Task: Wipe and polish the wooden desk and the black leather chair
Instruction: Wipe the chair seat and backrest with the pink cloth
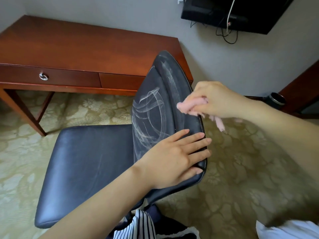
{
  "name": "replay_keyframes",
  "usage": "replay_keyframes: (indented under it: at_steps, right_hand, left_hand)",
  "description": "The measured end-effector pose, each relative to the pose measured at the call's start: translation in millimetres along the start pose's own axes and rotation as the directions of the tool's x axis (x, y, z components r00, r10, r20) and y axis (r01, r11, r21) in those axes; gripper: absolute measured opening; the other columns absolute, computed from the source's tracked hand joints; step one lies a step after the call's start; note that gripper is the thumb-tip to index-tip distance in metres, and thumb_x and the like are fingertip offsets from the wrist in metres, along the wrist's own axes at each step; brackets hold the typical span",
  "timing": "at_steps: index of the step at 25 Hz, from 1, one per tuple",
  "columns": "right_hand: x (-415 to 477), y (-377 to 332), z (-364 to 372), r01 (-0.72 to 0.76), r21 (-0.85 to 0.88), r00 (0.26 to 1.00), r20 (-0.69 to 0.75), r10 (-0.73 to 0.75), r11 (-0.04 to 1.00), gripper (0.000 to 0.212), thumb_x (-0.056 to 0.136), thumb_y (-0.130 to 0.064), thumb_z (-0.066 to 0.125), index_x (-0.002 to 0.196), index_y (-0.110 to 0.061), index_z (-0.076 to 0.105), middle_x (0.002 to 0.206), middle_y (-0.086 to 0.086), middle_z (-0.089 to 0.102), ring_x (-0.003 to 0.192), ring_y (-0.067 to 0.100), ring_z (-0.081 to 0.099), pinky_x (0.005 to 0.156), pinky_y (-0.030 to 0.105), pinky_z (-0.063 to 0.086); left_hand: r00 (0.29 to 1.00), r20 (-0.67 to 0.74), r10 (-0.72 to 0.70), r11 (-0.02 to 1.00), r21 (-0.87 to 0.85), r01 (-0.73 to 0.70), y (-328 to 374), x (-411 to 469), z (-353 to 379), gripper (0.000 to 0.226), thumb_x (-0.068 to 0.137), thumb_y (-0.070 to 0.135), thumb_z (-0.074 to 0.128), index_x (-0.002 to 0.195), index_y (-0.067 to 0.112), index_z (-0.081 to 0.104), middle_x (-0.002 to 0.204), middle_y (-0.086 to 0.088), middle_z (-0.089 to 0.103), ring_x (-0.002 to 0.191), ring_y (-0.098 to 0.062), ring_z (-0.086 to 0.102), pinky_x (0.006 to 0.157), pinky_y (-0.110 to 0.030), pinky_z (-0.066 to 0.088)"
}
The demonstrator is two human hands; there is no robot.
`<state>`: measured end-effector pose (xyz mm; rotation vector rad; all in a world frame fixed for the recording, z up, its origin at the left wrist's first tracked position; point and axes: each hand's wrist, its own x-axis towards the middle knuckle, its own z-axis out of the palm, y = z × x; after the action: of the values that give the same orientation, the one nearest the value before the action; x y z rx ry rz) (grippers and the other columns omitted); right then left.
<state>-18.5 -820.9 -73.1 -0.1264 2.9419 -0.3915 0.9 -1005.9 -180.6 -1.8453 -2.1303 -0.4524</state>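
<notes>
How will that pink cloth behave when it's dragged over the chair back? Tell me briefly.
Probably floppy: the pink cloth bunches in the right hand and a tail dangles loose below. Likely light, since it is held by curled fingers alone. Its fuzzy surface should grab rather than slide on the chair back.

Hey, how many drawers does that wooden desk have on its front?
2. The left drawer, with a ring pull, is on the front of the wooden desk; the right drawer is beside it, partly hidden behind the black leather chair. Another could hide there.
</notes>
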Motion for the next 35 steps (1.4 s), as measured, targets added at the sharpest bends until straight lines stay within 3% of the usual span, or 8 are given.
replay_keyframes:
  at_steps: [2, 5, 9, 15, 20, 27, 32, 35]
  right_hand:
    - [21.3, 2.6, 1.0, -0.093, 0.038, 0.985, -0.141, 0.098, 0.995, 0.026, 0.088, -0.023, 0.055, 0.068, -0.012, 0.068, 0.067, 0.0, 0.06, 0.046, 0.008, 0.059, 0.049, 0.022, 0.052]
    - [47.8, 2.0, 15.7, -0.187, 0.127, 0.912, -0.346, 0.22, 0.974, 0.024, 0.084, -0.016, 0.051, 0.077, -0.004, 0.071, 0.069, 0.001, 0.057, 0.069, 0.023, 0.06, 0.05, 0.008, 0.038]
    - [38.5, -6.0, 43.8, -0.307, 0.235, 0.786, -0.483, 0.385, 0.922, 0.026, 0.085, -0.013, 0.053, 0.063, -0.017, 0.066, 0.085, 0.0, 0.055, 0.075, 0.016, 0.054, 0.055, 0.013, 0.036]
    - [-38.9, -32.3, 63.4, -0.33, 0.401, 0.732, -0.463, 0.5, 0.855, 0.024, 0.083, -0.03, 0.064, 0.059, -0.026, 0.066, 0.078, -0.006, 0.056, 0.072, 0.009, 0.057, 0.062, 0.023, 0.045]
    - [-76.6, -47.5, 80.6, -0.345, 0.427, 0.713, -0.459, 0.529, 0.836, 0.018, 0.076, -0.013, 0.074, 0.077, -0.029, 0.068, 0.077, -0.011, 0.048, 0.072, 0.005, 0.051, 0.063, 0.007, 0.036]
    - [-40.4, -39.2, 65.0, -0.429, 0.325, 0.709, -0.457, 0.537, 0.843, 0.019, 0.079, -0.009, 0.064, 0.063, -0.02, 0.058, 0.064, -0.014, 0.051, 0.061, -0.004, 0.047, 0.054, 0.002, 0.035]
    - [-10.0, -18.4, 58.6, -0.382, 0.48, 0.661, -0.455, 0.597, 0.79, 0.007, 0.075, -0.009, 0.062, 0.068, -0.008, 0.064, 0.054, -0.003, 0.063, 0.047, 0.003, 0.057, 0.056, 0.018, 0.05]
    - [17.9, 0.6, 56.6, -0.36, 0.531, 0.639, -0.458, 0.617, 0.767, 0.005, 0.07, -0.009, 0.061, 0.068, -0.011, 0.065, 0.054, 0.001, 0.065, 0.05, 0.01, 0.061, 0.059, 0.029, 0.056]
  left_hand:
    - [0.999, 0.015, -0.033, 0.999, 0.014, 0.033, 7.1, -2.5, -0.7, 0.053, 0.096, 0.044, 0.032, 0.129, 0.014, 0.06, 0.142, -0.007, 0.051, 0.135, -0.024, 0.042, 0.112, -0.04, 0.023]
    - [0.998, 0.043, -0.047, 0.998, 0.054, 0.045, 13.5, -2.5, -0.3, 0.059, 0.094, 0.05, 0.029, 0.128, 0.012, 0.06, 0.141, -0.009, 0.051, 0.134, -0.025, 0.045, 0.111, -0.04, 0.03]
    - [0.995, 0.098, 0.005, 0.995, 0.099, -0.015, 5.7, -5.0, -1.3, 0.075, 0.085, 0.063, 0.028, 0.133, 0.012, 0.056, 0.143, -0.009, 0.049, 0.133, -0.023, 0.045, 0.109, -0.044, 0.035]
    - [0.99, 0.137, 0.042, 0.998, 0.035, -0.047, 7.3, -13.5, 0.8, 0.08, 0.084, 0.06, 0.03, 0.144, 0.008, 0.042, 0.15, -0.011, 0.038, 0.139, -0.026, 0.036, 0.111, -0.043, 0.028]
    - [0.98, 0.185, 0.079, 0.94, -0.341, -0.011, -7.0, -33.3, -2.6, 0.072, 0.088, 0.051, 0.033, 0.151, 0.017, 0.024, 0.158, 0.0, 0.016, 0.146, -0.009, 0.013, 0.119, -0.028, 0.001]
    - [0.963, 0.248, -0.107, 0.878, -0.431, 0.208, -54.9, -56.5, -10.3, 0.067, 0.086, 0.058, 0.03, 0.143, 0.025, 0.043, 0.154, 0.017, 0.022, 0.138, 0.006, 0.024, 0.115, -0.014, 0.0]
    - [0.929, 0.275, -0.248, 0.819, -0.453, 0.352, -70.8, -66.4, -14.0, 0.063, 0.085, 0.059, 0.034, 0.14, 0.029, 0.046, 0.151, 0.02, 0.026, 0.13, 0.018, 0.019, 0.107, -0.003, 0.0]
    - [0.91, 0.291, -0.297, 0.798, -0.448, 0.404, -77.5, -70.9, -10.0, 0.066, 0.083, 0.061, 0.032, 0.136, 0.028, 0.052, 0.148, 0.017, 0.035, 0.134, 0.005, 0.031, 0.111, -0.01, 0.015]
